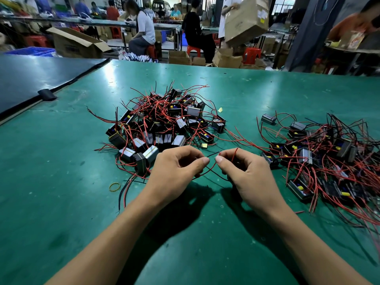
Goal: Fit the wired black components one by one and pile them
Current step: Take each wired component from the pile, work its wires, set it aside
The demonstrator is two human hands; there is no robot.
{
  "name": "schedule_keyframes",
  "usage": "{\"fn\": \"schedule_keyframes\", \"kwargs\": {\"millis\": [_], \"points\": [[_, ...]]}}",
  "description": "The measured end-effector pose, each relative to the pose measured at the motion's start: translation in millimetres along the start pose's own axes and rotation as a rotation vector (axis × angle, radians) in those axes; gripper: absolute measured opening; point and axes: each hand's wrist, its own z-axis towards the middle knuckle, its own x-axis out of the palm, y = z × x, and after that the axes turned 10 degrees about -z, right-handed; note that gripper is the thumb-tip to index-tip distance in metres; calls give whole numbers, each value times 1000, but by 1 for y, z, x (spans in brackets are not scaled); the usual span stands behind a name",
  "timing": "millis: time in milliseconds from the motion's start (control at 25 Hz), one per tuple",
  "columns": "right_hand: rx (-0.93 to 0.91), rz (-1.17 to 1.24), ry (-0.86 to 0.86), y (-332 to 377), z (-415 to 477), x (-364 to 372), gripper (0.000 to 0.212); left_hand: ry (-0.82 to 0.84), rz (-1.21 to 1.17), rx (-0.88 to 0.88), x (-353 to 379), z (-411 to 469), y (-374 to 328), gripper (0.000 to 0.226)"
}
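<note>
Green worktable (267,89); cardboard boxes (76,44); red stools (193,50); seemingly a workshop

Bright overhead light washes the green table (61,182), and pale glare streaks its far side. The left hand (174,169) and right hand (248,173), with their forearms, throw dark, soft-edged shadows to the right. Both hands and the red wire (207,170) they pinch are sharp. The wide lens bows the table's far edge and stretches the corners. Behind, the hall is soft; a carried box (246,19) and a worker (357,21) at top right smear with motion.
</note>
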Motion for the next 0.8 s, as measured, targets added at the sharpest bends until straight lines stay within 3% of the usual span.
{"fn": "schedule_keyframes", "kwargs": {"millis": [160,320,400,560,800], "points": [[-11,38,79,1,-1,0,11,-19,87,12,1,1,4,9],[6,7,49,1,-1,2,12,-167,162,-10,1,2,7,4],[27,13,29,0,0,1,12,-230,256,117,-1,1,3,7],[45,94,74,-1,0,-1,9,-49,308,416,10,-4,-7,11],[10,94,98,0,0,-3,9,38,279,292,18,-5,1,19]]}}
